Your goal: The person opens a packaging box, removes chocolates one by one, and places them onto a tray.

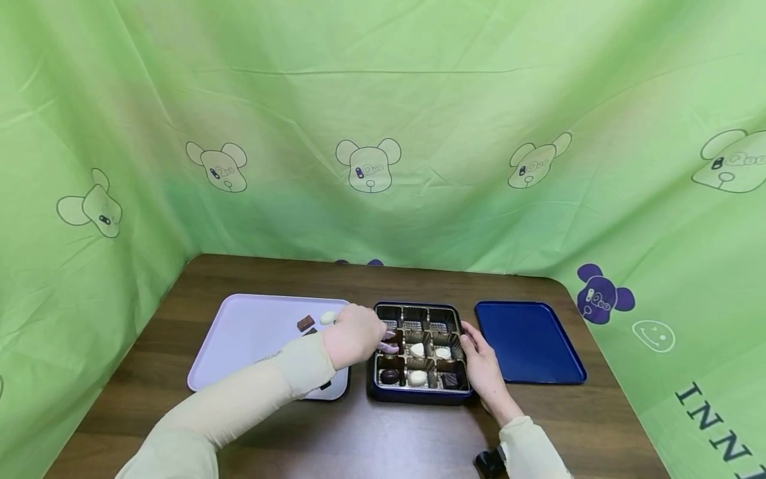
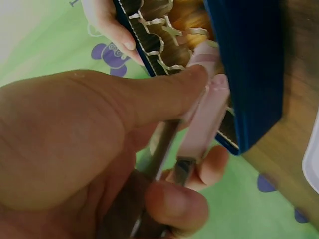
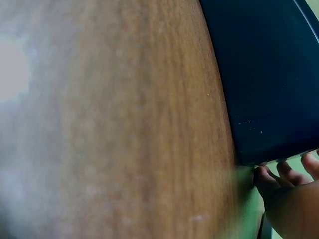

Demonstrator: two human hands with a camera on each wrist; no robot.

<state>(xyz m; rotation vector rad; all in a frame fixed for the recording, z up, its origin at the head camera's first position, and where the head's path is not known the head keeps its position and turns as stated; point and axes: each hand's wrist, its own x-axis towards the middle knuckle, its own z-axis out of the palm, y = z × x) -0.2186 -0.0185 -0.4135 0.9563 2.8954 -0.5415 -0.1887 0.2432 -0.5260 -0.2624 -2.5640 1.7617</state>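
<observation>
My left hand [image 1: 357,334] grips small tongs [image 2: 202,122] with metal arms and pink tips. The tips reach into the left cell of the middle row of a dark blue box [image 1: 419,397]; whether they pinch a chocolate there I cannot tell. Inside the box lies a gold-edged divided insert. Its front row has a dark round chocolate [image 1: 389,376], a white one [image 1: 417,378] and a dark square one [image 1: 449,380]. White chocolates [image 1: 417,350] also sit in the middle row. With extended fingers, my right hand [image 1: 483,369] touches the box's right side.
On the left lies a lilac tray [image 1: 239,332] bearing a brown square chocolate [image 1: 305,323], a white oval one [image 1: 328,318] and dark pieces partly behind my left arm. A blue lid [image 1: 526,339] lies right of the box. Green cloth [image 1: 371,100] hangs behind the wooden table [image 1: 419,439].
</observation>
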